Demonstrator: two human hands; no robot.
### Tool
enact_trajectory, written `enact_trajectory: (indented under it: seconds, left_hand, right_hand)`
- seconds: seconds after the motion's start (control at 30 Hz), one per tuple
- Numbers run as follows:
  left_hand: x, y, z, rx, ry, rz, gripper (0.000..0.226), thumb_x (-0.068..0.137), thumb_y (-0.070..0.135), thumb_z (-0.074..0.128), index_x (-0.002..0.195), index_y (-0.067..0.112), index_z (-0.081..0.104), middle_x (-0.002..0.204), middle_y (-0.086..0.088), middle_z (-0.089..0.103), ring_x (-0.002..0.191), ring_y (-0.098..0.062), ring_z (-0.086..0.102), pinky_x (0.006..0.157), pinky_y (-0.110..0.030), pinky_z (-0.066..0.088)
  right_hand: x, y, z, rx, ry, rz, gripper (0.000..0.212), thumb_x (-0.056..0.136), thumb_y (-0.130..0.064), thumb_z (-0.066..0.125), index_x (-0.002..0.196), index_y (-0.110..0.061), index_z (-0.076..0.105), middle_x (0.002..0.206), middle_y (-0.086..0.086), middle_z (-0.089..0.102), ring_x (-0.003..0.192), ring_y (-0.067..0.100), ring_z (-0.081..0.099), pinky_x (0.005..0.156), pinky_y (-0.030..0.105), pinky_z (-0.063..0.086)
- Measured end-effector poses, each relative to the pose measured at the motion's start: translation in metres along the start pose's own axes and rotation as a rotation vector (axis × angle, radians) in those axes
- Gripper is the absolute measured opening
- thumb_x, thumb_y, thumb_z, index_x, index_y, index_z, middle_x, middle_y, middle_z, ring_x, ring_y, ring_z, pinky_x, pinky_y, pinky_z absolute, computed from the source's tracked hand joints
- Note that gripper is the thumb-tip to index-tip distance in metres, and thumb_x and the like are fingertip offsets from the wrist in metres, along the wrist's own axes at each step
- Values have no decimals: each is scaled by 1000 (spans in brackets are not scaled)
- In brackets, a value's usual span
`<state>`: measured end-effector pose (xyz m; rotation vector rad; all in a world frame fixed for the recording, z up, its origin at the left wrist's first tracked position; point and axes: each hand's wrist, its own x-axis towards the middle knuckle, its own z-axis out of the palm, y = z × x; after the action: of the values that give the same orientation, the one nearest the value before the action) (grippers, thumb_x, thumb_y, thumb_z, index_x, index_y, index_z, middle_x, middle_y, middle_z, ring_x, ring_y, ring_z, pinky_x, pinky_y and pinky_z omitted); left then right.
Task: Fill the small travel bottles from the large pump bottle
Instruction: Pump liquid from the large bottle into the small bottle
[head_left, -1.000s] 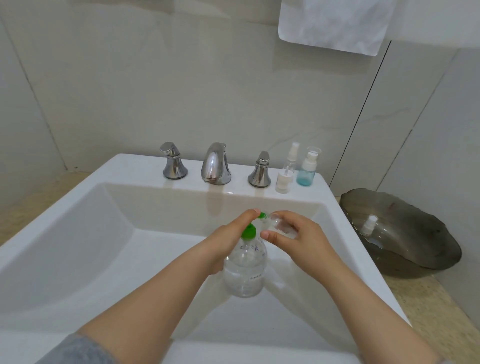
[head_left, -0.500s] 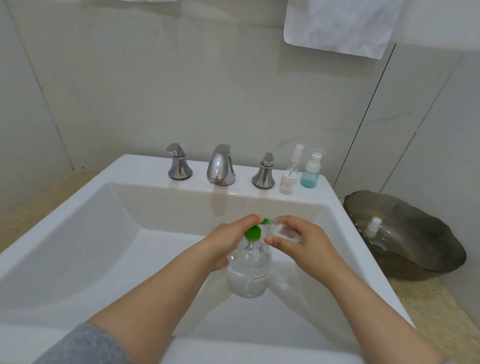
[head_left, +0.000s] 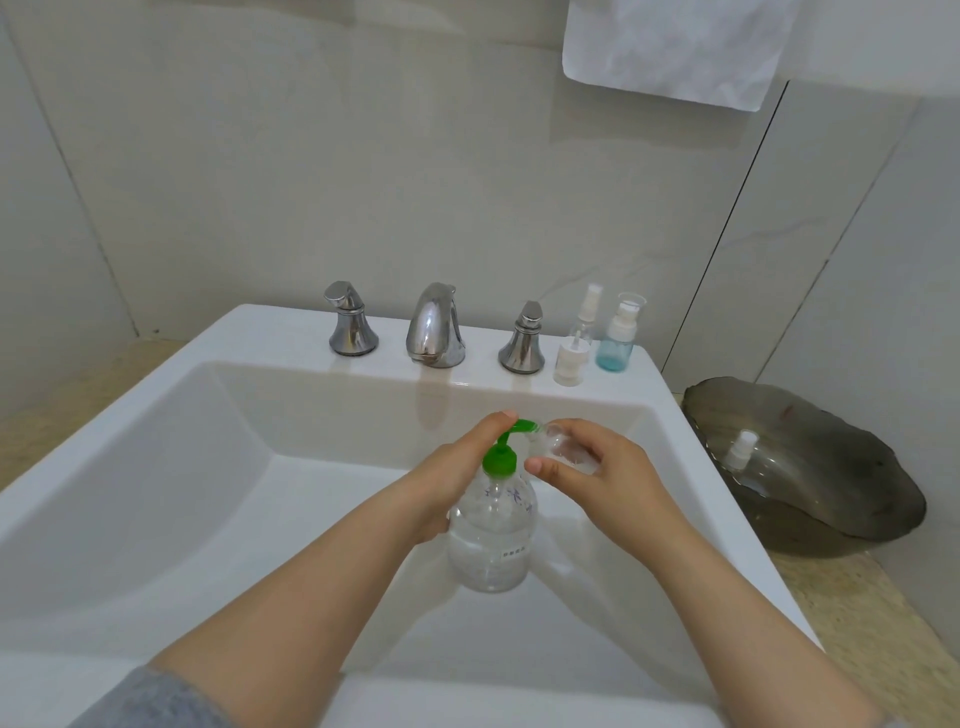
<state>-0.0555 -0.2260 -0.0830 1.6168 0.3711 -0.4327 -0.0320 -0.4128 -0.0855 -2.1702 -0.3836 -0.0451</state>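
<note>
The left hand (head_left: 452, 478) gripped the pump bottle (head_left: 491, 540), the right hand (head_left: 608, 478) held a travel bottle (head_left: 563, 449) to its spout (head_left: 524, 427); a steady press seemed next.

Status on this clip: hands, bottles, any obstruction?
Left hand grips pump bottle, finger on green pump head. Right hand holds small clear bottle at the spout. Nothing blocking.

Glossy chrome faucet (head_left: 435, 328), clear plastic pump bottle (head_left: 493, 535), glossy white sink (head_left: 156, 415)

The pump bottle (head_left: 491, 525) is in the sink (head_left: 156, 467), before the faucet (head_left: 435, 327); a travel bottle (head_left: 615, 338) stands on the rim right of it; a dish (head_left: 841, 499) lies farther right.
</note>
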Motion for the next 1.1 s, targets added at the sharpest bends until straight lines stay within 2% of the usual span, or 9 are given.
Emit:
enact_trajectory:
  seconds: [0.07, 0.17, 0.23, 0.43, 0.63, 0.77, 0.93, 1.03, 1.1]
  left_hand:
    - [-2, 2, -1, -9, -9, -6, 73, 80, 79, 57, 128, 24, 63, 123, -2, 68, 109, -21, 65, 102, -40, 49]
    - [-8, 7, 0, -57, -27, -14, 50, 91, 64, 54, 117, 22, 63, 110, -2, 69, 91, -16, 67, 73, -30, 51]
    - [-10, 7, 0, -72, -24, -18, 43, 93, 60, 54, 109, 21, 63, 107, -3, 68, 86, -15, 67, 67, -29, 49]
    - [-11, 8, 2, -106, -18, -17, 39, 96, 54, 55, 109, 18, 65, 108, -5, 68, 88, -17, 66, 72, -28, 50]
    - [-14, 10, -1, -142, -42, -38, 35, 98, 45, 56, 96, 12, 68, 93, -6, 69, 78, -19, 66, 70, -28, 52]
    - [-14, 9, 1, -149, -19, -7, 36, 97, 46, 58, 113, 16, 69, 102, -5, 71, 81, -17, 69, 68, -28, 53]
    - [-9, 3, 3, -117, 16, 36, 58, 80, 64, 65, 124, 25, 67, 123, -3, 68, 107, -20, 66, 97, -36, 51]
    - [-12, 7, 4, -115, 0, 23, 47, 93, 60, 55, 117, 20, 65, 114, -4, 70, 94, -17, 67, 79, -30, 50]
    - [-13, 8, 4, -97, -1, 13, 49, 94, 62, 51, 115, 19, 64, 113, -4, 70, 93, -16, 66, 76, -29, 48]
  right_hand:
    - [0, -1, 0, 1, 1, 1, 51, 76, -50, 75, 122, -31, 63, 121, -10, 63, 111, 0, 58, 92, 22, 46]
    - [0, -1, 1, 3, -4, 4, 51, 76, -50, 75, 122, -31, 62, 120, -11, 64, 111, 0, 58, 91, 21, 45]
    - [0, -1, 1, 7, -6, 5, 51, 76, -50, 75, 122, -30, 63, 120, -11, 64, 111, 0, 58, 89, 20, 45]
    - [-1, 0, 1, -19, -22, 6, 53, 76, -50, 76, 123, -29, 62, 121, -11, 63, 109, -1, 58, 86, 15, 43]
    - [-1, 1, 1, -37, -40, 9, 51, 76, -50, 76, 120, -29, 63, 117, -12, 64, 107, -3, 58, 84, 11, 42]
    - [-2, 0, 1, -51, -35, 8, 52, 76, -51, 76, 121, -29, 63, 118, -12, 63, 107, -2, 58, 83, 12, 42]
    - [-2, -1, 0, -40, -33, 7, 53, 76, -49, 76, 123, -28, 62, 119, -13, 63, 106, -3, 57, 80, 7, 40]
    - [-1, -2, 0, -14, -13, 5, 53, 77, -48, 76, 123, -28, 62, 121, -13, 63, 108, -4, 57, 79, 6, 40]
    - [0, -3, -1, 0, -6, 0, 53, 76, -48, 76, 124, -29, 62, 122, -12, 62, 110, -3, 57, 81, 8, 40]
